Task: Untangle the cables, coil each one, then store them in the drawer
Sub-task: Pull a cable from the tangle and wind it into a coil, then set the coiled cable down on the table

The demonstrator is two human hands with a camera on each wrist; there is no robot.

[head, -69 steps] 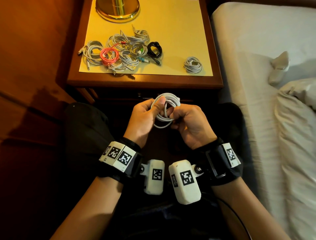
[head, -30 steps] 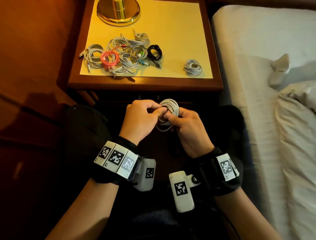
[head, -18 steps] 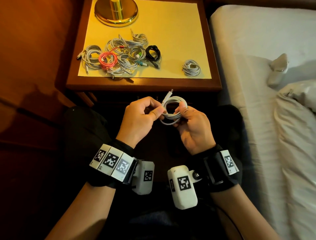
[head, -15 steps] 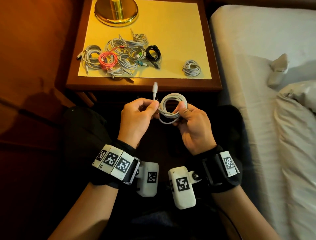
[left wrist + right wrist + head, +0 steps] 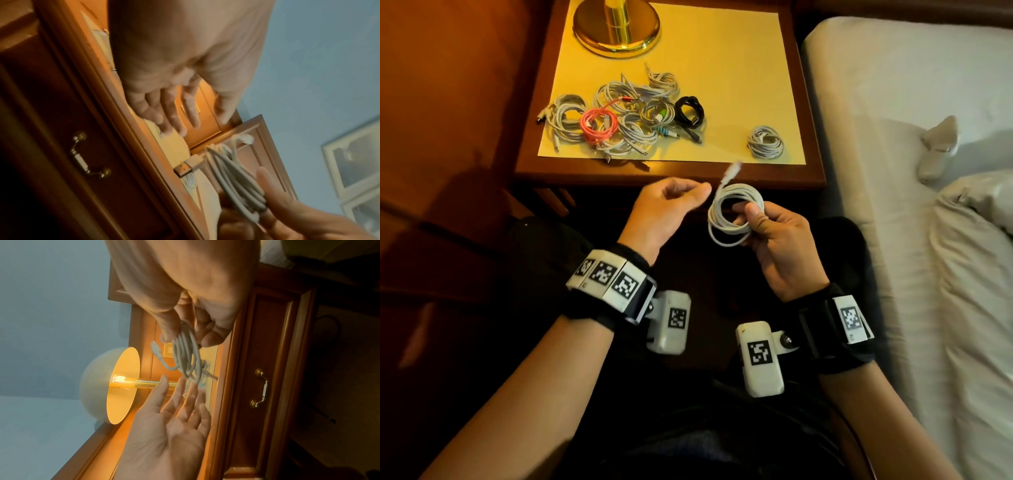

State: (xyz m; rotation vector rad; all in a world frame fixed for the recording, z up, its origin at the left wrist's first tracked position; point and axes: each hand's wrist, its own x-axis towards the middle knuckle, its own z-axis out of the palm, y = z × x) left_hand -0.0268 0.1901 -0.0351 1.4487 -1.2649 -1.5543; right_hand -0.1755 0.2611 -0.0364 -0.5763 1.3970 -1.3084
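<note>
The left hand (image 5: pixel 667 202) has released the white cable coil (image 5: pixel 734 212), fingers spread; the right hand (image 5: pixel 777 240) alone pinches it. Coiling appears complete; stowing follows.

1. My brass lamp base (image 5: pixel 616 25) stands at the far edge of the nightstand (image 5: pixel 671 173), on a yellow mat (image 5: pixel 722 68).
2. The white bed (image 5: pixel 893 120) runs along my right, with a rumpled pillow (image 5: pixel 976 240) nearer.
</note>
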